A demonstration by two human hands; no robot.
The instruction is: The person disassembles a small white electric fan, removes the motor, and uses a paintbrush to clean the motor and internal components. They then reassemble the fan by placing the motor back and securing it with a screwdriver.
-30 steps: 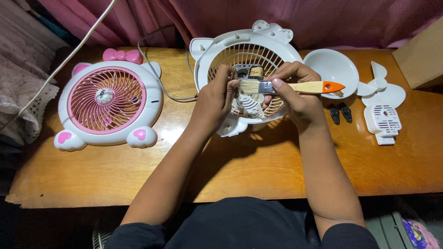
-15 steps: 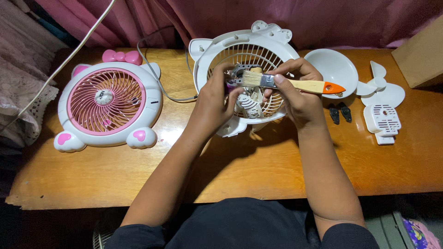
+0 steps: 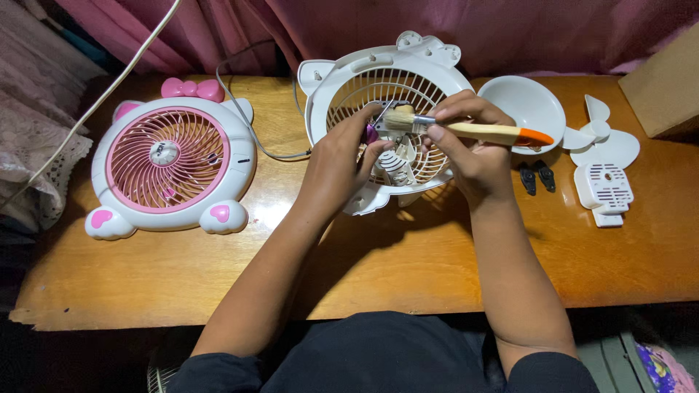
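Note:
A white fan housing (image 3: 342,84) with an open grille stands tilted at the middle back of the wooden table (image 3: 218,276). My left hand (image 3: 338,164) grips its lower left side, fingers touching the small motor parts inside. My right hand (image 3: 470,149) holds a paintbrush (image 3: 466,131) with a wooden handle and orange tip. Its pale bristles rest on the parts at the grille's centre.
A whole pink and white fan (image 3: 167,164) lies at the left, its cable (image 3: 247,124) running back. To the right lie a white round cover (image 3: 528,105), a white fan blade (image 3: 604,138), a small white vented piece (image 3: 604,189) and two black bits (image 3: 535,177). A cardboard box (image 3: 662,80) sits far right.
The brush has moved up and slightly left over the fan's inner parts. My left hand has stayed on the housing.

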